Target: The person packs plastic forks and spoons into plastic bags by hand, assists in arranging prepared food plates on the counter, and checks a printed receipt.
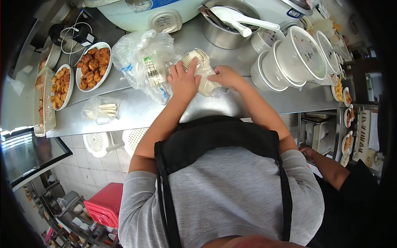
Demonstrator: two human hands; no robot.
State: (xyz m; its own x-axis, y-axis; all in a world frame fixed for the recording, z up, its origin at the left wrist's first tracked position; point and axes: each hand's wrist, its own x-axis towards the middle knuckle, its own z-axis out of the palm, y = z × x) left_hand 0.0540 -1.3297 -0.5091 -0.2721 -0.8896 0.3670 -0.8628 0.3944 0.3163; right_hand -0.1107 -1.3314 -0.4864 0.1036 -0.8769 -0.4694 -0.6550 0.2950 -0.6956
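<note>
Cutlery (201, 55) lies in the clear bag (208, 88) 2 hands (183, 82) touch.

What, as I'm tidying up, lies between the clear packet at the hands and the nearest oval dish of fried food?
From dish to packet in the head view: a crumpled plastic bag, a green-marked bundle, then the left hand, touching the packet.

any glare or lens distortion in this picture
Head view: strong wide-angle distortion, side edges darkened; head view: glare on the steel counter, bright streaks reflected in the dark glossy panel at left; head view: shine on the plastic-wrapped cutlery pack.
</note>
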